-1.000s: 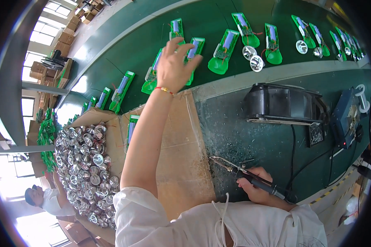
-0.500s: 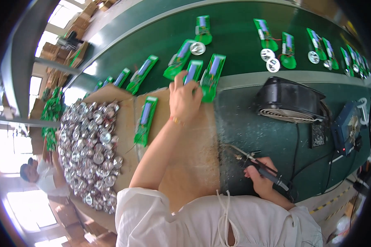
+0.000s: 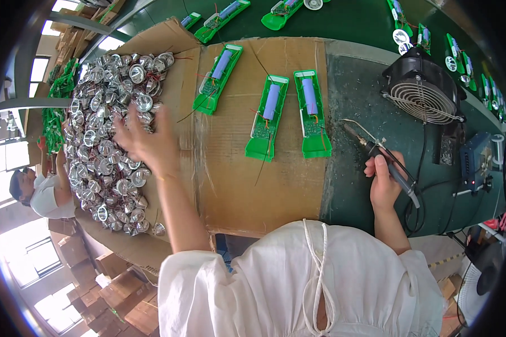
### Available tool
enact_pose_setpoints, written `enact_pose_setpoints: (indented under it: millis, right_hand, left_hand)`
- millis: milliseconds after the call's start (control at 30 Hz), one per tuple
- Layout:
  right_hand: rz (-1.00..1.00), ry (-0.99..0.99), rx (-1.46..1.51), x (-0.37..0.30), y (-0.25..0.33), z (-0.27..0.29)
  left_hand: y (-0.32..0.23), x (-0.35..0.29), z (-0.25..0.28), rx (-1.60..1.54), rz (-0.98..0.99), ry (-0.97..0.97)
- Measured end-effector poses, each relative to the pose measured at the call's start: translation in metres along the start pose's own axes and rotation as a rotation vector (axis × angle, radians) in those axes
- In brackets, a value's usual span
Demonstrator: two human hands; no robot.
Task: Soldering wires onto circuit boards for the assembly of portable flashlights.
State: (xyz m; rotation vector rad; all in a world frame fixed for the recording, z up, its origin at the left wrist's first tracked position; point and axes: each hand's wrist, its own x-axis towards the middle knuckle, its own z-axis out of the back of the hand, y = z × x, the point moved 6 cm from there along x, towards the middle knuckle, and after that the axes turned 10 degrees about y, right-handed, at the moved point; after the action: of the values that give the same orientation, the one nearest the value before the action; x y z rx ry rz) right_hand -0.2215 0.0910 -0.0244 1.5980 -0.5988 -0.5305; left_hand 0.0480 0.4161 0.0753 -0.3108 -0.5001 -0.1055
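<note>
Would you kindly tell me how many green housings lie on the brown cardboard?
3: a left green housing, set farther back; a middle green housing; and a right green housing at the right edge of the cardboard. Any under the pile of reflectors would be hidden.

Here's the cardboard sheet, matt and scuffed! Left of it, mirror-glossy metallic reflector cups; on it, shiny green plastic casings; right of it, a dark-handled soldering iron, metal-tipped; nearside, matt white cloth blouse.
</note>
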Motion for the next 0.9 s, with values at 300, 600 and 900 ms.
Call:
enact_pose_setpoints:
  millis: [300,600,900]
  right_hand:
    - [0.078,-0.051,0.06,-0.011,0.013,-0.001]
    - [0.259,0.277,0.025,0.001,0.031,-0.075]
    - [0.242,0.41,-0.092,-0.039,0.024,-0.088]
  left_hand:
    - [0.068,-0.026,-0.001,0.177,-0.072,0.116]
    - [0.002,-0.127,0.028,-0.229,-0.315,0.295]
    - [0.029,-0.105,0.038,-0.211,-0.119,0.197]
